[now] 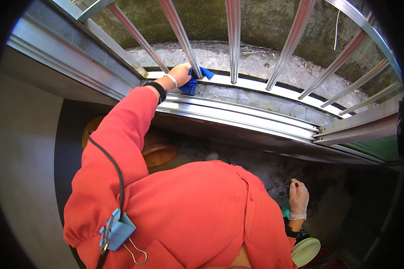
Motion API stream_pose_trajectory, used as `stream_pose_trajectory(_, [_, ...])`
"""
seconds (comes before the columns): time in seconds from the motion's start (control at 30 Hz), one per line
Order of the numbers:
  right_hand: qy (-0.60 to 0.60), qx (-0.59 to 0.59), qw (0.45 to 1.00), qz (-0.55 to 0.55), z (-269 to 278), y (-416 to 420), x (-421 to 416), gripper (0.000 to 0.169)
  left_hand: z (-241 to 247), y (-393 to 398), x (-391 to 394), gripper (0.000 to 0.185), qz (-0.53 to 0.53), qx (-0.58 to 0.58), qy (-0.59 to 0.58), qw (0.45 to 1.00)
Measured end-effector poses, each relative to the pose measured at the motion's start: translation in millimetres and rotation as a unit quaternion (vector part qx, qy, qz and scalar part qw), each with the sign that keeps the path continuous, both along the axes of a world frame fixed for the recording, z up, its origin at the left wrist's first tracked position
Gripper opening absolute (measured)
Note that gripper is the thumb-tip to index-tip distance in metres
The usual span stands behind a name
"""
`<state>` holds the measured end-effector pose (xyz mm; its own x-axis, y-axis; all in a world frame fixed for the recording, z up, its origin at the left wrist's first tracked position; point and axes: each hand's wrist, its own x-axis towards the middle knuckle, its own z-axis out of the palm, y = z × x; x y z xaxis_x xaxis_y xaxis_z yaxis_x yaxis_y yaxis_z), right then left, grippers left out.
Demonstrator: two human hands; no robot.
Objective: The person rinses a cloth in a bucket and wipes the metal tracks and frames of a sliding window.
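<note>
My left hand [181, 75], with a white band and a black strap at the wrist, grips a blue cloth [189, 86]. The cloth is wrapped about the foot of a shiny metal bar [185, 43], and one corner shows to the bar's right, over the bottom rail [219, 79] of the window grille. My right hand [298, 198] wears a clear plastic glove and hangs low at my side, fingers curled. A small dark patch shows at its fingers; what it is, I cannot tell. Beside that wrist is a teal thing [285, 210], partly hidden by my shirt.
Between the grille and me runs a metal sliding-window track [235, 117]. A concrete ledge [256, 65] and a mossy wall [272, 30] lie outside. Below are a brown round vessel [160, 154] and a container with a pale lid [306, 252]. A blue binder clip [118, 230] holds a cable [116, 164] on my shirt.
</note>
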<state>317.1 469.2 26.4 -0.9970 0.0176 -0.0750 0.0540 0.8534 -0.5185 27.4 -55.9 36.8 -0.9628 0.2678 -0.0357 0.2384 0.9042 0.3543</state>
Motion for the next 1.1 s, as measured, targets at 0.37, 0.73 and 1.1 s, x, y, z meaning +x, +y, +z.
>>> stream_pose_trajectory(0.37, [0.029, -0.041, 0.999, -0.017, -17, 23, -7, 0.024, 48, -20, 59, 0.051, -0.183, -0.265, 0.029, 0.946])
stream_pose_trajectory(0.73, [0.022, -0.033, 0.999, 0.012, -17, 15, -38, 0.023, -13, -9, 26, 0.055, -0.075, -0.242, 0.076, 0.964])
stream_pose_trajectory(1.1, [0.056, -0.015, 0.998, 0.026, -7, 15, -51, 0.022, 44, 7, 37, 0.075, 0.118, 0.33, -0.027, 0.936])
